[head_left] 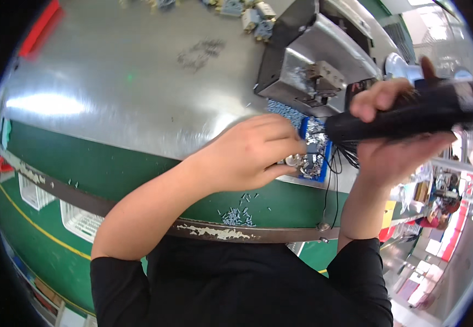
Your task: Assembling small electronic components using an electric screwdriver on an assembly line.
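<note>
My right hand (pixel 381 150) is wrapped around a black electric screwdriver (pixel 411 115), raised at the right and blurred by motion. Its narrow end points left, above a blue tray (pixel 323 175) of small shiny metal parts. My left hand (pixel 250 155) is at the tray's left edge, thumb and fingers closed on a small silvery metal part (pixel 292 160); the fingers partly hide it. Just beyond, a heap of small bluish screws (pixel 285 111) lies against a metal fixture (pixel 323 71) with a bracket-like piece in it.
Loose screws (pixel 237 216) lie on the green mat (pixel 138 174) near the table's front edge. Blocky grey and cream parts (pixel 252 19) sit at the back. Dark thin pieces (pixel 201 53) are scattered on the metal tabletop (pixel 100 82). Black cables hang beside the tray. White baskets (pixel 78 219) stand below.
</note>
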`<action>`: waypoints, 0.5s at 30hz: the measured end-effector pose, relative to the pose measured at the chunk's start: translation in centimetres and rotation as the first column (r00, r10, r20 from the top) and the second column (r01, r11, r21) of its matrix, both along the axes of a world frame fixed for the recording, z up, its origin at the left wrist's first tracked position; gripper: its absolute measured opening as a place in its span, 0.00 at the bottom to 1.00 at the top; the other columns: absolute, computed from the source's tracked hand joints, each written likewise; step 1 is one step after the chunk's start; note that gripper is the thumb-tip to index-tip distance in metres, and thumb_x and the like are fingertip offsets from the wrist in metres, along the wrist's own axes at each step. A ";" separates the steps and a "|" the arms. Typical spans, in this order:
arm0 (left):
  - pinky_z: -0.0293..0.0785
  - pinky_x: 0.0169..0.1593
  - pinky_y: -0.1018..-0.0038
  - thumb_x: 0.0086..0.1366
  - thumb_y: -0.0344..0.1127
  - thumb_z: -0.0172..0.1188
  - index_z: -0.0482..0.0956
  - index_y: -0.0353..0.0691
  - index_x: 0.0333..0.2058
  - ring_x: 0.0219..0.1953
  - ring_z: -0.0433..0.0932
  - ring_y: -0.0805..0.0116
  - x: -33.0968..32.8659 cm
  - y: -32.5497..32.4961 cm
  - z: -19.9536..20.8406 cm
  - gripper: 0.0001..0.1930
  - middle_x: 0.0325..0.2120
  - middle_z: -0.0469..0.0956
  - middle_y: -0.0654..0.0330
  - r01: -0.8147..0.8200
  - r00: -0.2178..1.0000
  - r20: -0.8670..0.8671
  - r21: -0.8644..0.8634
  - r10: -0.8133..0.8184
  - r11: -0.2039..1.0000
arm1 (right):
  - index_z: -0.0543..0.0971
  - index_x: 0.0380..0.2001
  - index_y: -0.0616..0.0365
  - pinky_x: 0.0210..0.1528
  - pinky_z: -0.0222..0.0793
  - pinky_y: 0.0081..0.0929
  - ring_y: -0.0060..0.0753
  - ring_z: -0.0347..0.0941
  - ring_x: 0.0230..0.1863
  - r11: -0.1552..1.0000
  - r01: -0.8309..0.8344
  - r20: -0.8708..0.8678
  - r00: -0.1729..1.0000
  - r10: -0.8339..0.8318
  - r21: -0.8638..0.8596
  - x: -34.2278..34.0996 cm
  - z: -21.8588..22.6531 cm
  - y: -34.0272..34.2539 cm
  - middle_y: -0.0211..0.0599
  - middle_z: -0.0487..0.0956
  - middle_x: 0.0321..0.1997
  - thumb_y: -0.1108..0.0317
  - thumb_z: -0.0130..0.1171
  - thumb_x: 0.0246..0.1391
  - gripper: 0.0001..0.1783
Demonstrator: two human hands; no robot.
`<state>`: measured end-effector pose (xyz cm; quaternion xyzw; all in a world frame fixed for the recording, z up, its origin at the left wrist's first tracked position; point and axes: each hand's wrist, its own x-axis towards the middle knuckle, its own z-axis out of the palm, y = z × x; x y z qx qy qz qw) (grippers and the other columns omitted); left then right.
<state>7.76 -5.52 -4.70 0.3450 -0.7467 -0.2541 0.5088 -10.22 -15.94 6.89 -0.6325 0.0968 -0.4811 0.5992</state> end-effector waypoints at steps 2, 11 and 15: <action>0.80 0.55 0.56 0.52 0.30 0.76 0.85 0.38 0.41 0.46 0.83 0.53 -0.1 0.3 0.2 0.16 0.39 0.83 0.55 -0.012 1.000 -0.022 -0.093 0.010 0.996 | 0.52 0.76 0.58 0.39 0.71 0.41 0.38 0.74 0.31 0.996 0.079 -0.080 0.994 -0.076 0.035 0.0 0.1 0.6 0.41 0.74 0.37 0.17 0.47 0.57 0.62; 0.81 0.58 0.54 0.50 0.30 0.79 0.84 0.38 0.36 0.43 0.85 0.56 -0.4 1.2 1.0 0.16 0.36 0.84 0.58 0.057 0.998 0.033 -0.044 -0.055 0.997 | 0.47 0.75 0.64 0.52 0.78 0.39 0.40 0.81 0.41 0.957 0.243 -0.430 0.856 -0.288 -0.158 -0.1 1.5 3.9 0.44 0.78 0.39 0.16 0.48 0.53 0.68; 0.81 0.59 0.53 0.49 0.29 0.79 0.85 0.39 0.36 0.43 0.85 0.57 -0.4 1.3 0.8 0.16 0.35 0.84 0.58 0.042 0.998 0.045 -0.071 -0.039 0.997 | 0.51 0.74 0.66 0.61 0.72 0.43 0.41 0.78 0.49 0.829 0.498 -0.233 0.800 -0.553 -0.256 1.2 0.6 5.1 0.46 0.79 0.45 0.19 0.48 0.57 0.64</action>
